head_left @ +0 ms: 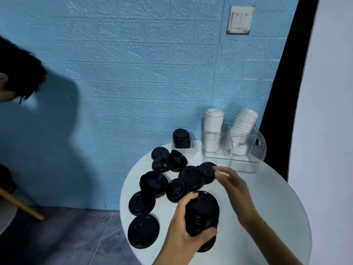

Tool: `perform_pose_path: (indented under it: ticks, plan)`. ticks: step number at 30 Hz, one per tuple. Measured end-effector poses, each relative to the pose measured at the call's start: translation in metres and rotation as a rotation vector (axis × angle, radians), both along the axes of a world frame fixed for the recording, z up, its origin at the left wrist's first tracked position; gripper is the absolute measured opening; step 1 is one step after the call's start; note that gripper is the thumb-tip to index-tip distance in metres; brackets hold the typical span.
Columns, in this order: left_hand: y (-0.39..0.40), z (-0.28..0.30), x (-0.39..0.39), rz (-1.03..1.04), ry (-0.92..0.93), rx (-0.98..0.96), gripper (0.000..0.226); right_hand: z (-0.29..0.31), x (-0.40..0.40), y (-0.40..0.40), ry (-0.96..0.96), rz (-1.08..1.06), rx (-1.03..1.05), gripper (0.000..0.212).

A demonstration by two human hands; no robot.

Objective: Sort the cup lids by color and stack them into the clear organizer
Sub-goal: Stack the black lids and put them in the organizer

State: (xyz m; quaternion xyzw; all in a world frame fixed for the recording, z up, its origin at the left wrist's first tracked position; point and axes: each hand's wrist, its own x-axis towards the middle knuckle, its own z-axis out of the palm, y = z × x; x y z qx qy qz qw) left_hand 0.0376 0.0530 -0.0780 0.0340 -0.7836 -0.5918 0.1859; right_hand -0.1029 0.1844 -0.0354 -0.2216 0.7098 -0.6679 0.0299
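My left hand (183,228) is wrapped around a tall stack of black lids (203,213) above the round white table (267,217). My right hand (232,182) hovers just beyond it with its fingers apart and nothing in them, the fingertips close to a loose black lid (207,170). More black lids lie scattered and in low piles (152,183) over the table's left half. At the back right stands the clear organizer (248,161), holding two stacks of white lids (213,129); the right stack (243,123) leans.
A small clear tray with a short stack of black lids (181,139) sits at the table's far edge against the blue brick wall. Another person (11,83) is at the left edge of view, beside a wooden leg (23,205).
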Motion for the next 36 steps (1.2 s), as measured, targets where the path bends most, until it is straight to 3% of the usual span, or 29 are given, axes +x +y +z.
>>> perform_pose_path:
  ticks: [4, 8, 13, 18, 21, 26, 36]
  plan:
    - [0.0, 0.003, 0.002, -0.019, -0.011, 0.014, 0.083, -0.016, -0.064, -0.024, -0.208, -0.122, 0.283, 0.064]
    - [-0.002, 0.004, 0.003, -0.015, -0.009, 0.013, 0.085, -0.032, -0.086, -0.04, -0.014, -0.085, 0.537, 0.063]
    - [-0.002, 0.003, 0.001, -0.01, -0.007, -0.002, 0.089, -0.024, -0.084, -0.044, -0.004, 0.112, 0.575, 0.078]
    - [-0.002, 0.004, 0.0, -0.015, 0.01, -0.006, 0.089, -0.014, -0.082, -0.043, -0.018, 0.216, 0.519, 0.075]
    - [-0.001, 0.005, 0.0, -0.011, 0.016, -0.005, 0.088, -0.011, -0.082, -0.041, 0.062, 0.321, 0.658, 0.084]
    - [-0.002, 0.003, 0.0, -0.005, 0.013, 0.006, 0.089, -0.009, -0.081, -0.041, 0.229, 0.349, 0.664, 0.035]
    - [-0.002, 0.002, -0.001, -0.011, 0.033, 0.019, 0.089, -0.02, -0.086, -0.023, 0.135, 0.364, 0.715, 0.051]
